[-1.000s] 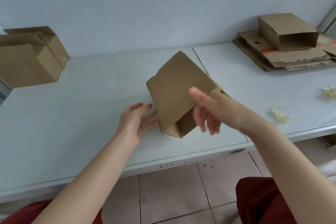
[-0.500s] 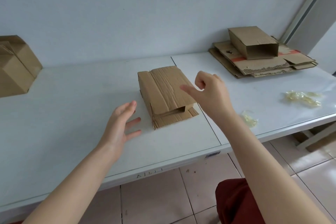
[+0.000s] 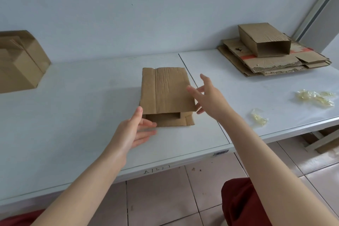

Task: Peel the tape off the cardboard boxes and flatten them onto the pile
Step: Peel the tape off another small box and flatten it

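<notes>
If you take the half-flattened box (image 3: 165, 90) in the middle of the white table (image 3: 73, 106) as the reference point, here's the layout. It's lying flat-ish, with its open end and a loose flap facing the person.

Way off to its left, back by the wall, sits a cluster of brown cartons (image 3: 18, 64), partly cut off by the frame. The left hand (image 3: 132, 130) is at the box's near-left corner, fingers straight and loose, gripping nothing. Its thumb tip is right at the corner edge, and I can't tell if it actually touches. The right hand (image 3: 211, 97) is at the box's right edge, fingers spread wide and holding nothing, thumb reaching over the top panel.

Right of the box, toward the front, there's a crumpled tape wad (image 3: 259, 116). Further right and back is the pile (image 3: 275, 64) of flat cardboard, with an open-ended box (image 3: 264, 40) sitting on it, not flattened. More tape scraps (image 3: 315, 97) lie furthest right.
</notes>
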